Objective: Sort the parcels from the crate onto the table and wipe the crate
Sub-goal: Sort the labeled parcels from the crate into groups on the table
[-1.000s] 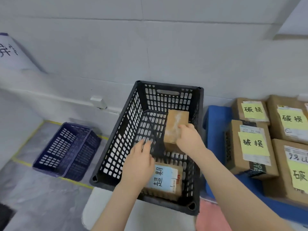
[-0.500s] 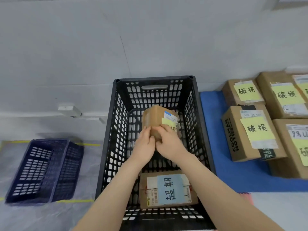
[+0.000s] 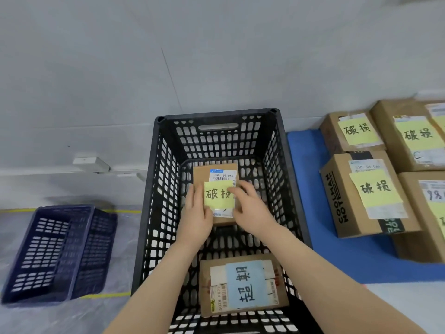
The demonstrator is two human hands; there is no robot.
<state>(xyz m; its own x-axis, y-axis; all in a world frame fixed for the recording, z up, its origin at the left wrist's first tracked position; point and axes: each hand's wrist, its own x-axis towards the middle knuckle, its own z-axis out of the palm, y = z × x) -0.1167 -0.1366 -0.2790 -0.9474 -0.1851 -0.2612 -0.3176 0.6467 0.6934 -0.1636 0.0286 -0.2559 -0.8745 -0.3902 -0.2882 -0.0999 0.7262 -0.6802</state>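
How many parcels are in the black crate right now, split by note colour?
yellow-note parcel: 1
blue-note parcel: 1
Total in the black crate: 2

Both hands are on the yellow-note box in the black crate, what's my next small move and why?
Probably lift the yellow-note box straight up, clear of the black crate: your left hand and right hand hold its sides, and boxes with matching yellow notes sit on the blue mat.
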